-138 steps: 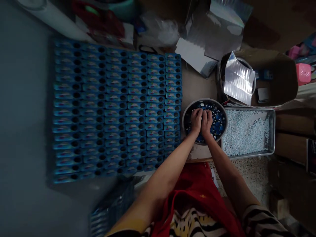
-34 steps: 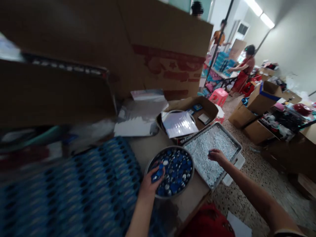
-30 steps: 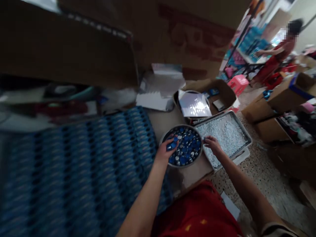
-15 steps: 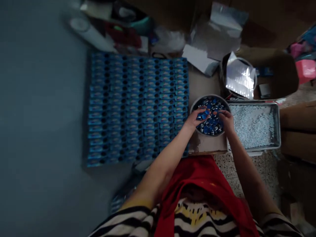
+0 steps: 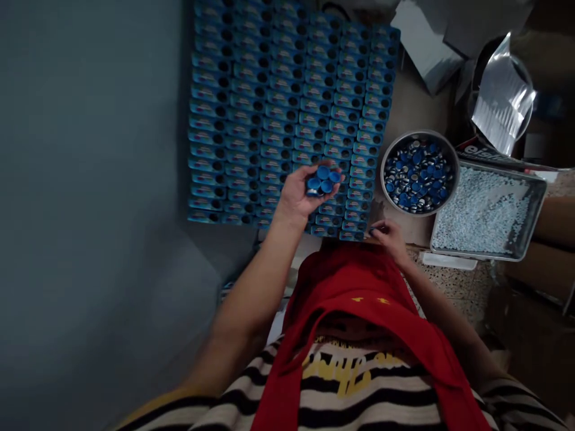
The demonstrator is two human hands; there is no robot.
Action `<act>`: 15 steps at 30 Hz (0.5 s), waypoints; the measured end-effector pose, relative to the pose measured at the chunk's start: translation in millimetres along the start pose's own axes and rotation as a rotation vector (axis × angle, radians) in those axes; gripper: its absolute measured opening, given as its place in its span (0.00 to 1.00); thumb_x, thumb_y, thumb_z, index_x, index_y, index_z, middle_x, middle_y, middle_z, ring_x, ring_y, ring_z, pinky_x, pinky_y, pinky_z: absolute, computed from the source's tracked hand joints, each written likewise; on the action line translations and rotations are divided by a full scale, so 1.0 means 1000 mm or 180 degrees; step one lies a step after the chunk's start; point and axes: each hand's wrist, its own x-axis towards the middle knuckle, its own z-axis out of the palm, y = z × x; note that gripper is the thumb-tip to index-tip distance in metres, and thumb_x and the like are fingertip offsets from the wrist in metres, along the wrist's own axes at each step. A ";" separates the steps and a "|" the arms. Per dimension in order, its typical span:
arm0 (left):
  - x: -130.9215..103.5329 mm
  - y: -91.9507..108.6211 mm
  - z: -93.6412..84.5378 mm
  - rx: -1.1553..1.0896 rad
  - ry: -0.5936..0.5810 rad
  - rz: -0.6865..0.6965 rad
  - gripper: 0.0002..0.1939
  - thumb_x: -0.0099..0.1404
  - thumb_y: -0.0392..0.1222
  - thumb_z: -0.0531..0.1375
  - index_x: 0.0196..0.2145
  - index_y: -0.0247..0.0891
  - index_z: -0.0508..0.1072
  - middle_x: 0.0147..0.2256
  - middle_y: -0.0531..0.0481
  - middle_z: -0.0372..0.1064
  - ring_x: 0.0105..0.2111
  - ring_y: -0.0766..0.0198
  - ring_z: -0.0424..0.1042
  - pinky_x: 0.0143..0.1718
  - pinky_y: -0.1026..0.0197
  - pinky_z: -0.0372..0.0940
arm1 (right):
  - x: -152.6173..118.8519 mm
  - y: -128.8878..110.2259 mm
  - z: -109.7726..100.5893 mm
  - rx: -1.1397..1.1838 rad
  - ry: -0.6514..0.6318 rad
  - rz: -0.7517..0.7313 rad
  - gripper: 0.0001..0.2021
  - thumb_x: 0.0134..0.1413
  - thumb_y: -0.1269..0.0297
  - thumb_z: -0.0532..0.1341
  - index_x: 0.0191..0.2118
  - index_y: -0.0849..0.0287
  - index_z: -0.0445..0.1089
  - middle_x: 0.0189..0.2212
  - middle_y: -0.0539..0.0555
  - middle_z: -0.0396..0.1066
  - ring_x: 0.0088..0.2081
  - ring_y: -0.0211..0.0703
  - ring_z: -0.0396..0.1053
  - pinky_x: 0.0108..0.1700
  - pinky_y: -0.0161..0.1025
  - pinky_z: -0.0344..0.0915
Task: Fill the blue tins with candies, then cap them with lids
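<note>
Several small blue caps [image 5: 324,179] rest in the palm of my left hand [image 5: 300,190], which is cupped around them above the blue boxes. These blue boxes [image 5: 278,114] lie in close rows, each with a dark oval opening. My right hand [image 5: 390,239] is just off the lower right corner of the rows, its fingertips pinched on a small dark blue cap [image 5: 372,231]. A round metal bowl [image 5: 384,179] stands right of the boxes, full of loose caps, some blue side up and others silver.
Beside the bowl, a metal tray [image 5: 534,197] holds many small pale pellets. Behind it are a cardboard box and a shiny clear plastic sheet [image 5: 503,99]. White sheets [image 5: 420,42] lie at the back. A plain wall [image 5: 90,179] fills the left side.
Both hands have left the bowl. My left hand has gone left over the boxes with caps in its palm; my right hand has come down towards me. The view has shifted too.
</note>
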 end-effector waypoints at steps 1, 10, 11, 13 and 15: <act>-0.010 -0.004 -0.015 -0.0026 0.0073 -0.0015 0.15 0.75 0.35 0.55 0.50 0.32 0.80 0.45 0.37 0.83 0.50 0.47 0.86 0.40 0.57 0.82 | -0.005 0.003 0.012 -0.0265 -0.0040 -0.0023 0.06 0.55 0.61 0.67 0.36 0.54 0.80 0.35 0.54 0.80 0.38 0.48 0.75 0.47 0.44 0.72; -0.049 -0.063 -0.076 -0.0278 0.0087 -0.0671 0.09 0.77 0.35 0.58 0.46 0.34 0.79 0.40 0.41 0.84 0.38 0.55 0.85 0.32 0.61 0.79 | -0.009 0.003 0.049 -0.2058 -0.0197 0.0023 0.06 0.65 0.68 0.64 0.43 0.56 0.80 0.46 0.60 0.80 0.47 0.52 0.75 0.49 0.43 0.66; -0.048 -0.066 -0.078 -0.0298 0.0097 -0.0735 0.09 0.77 0.35 0.58 0.45 0.34 0.79 0.39 0.41 0.84 0.38 0.55 0.85 0.33 0.60 0.79 | -0.007 0.001 0.050 -0.2139 -0.0188 0.0057 0.06 0.65 0.67 0.65 0.43 0.56 0.80 0.47 0.60 0.80 0.47 0.53 0.76 0.49 0.43 0.66; -0.045 -0.070 -0.081 -0.0338 0.0147 -0.0821 0.08 0.78 0.36 0.59 0.43 0.34 0.78 0.39 0.40 0.84 0.38 0.54 0.85 0.33 0.59 0.79 | -0.002 -0.002 0.050 -0.2264 -0.0212 0.0136 0.05 0.65 0.67 0.65 0.42 0.56 0.80 0.46 0.61 0.80 0.47 0.54 0.76 0.48 0.44 0.66; -0.041 -0.073 -0.083 -0.0375 0.0185 -0.0875 0.08 0.79 0.38 0.59 0.41 0.34 0.77 0.39 0.40 0.84 0.38 0.53 0.85 0.33 0.58 0.79 | 0.004 -0.005 0.050 -0.2302 -0.0250 0.0212 0.04 0.63 0.68 0.66 0.41 0.56 0.79 0.45 0.62 0.80 0.46 0.56 0.76 0.48 0.46 0.66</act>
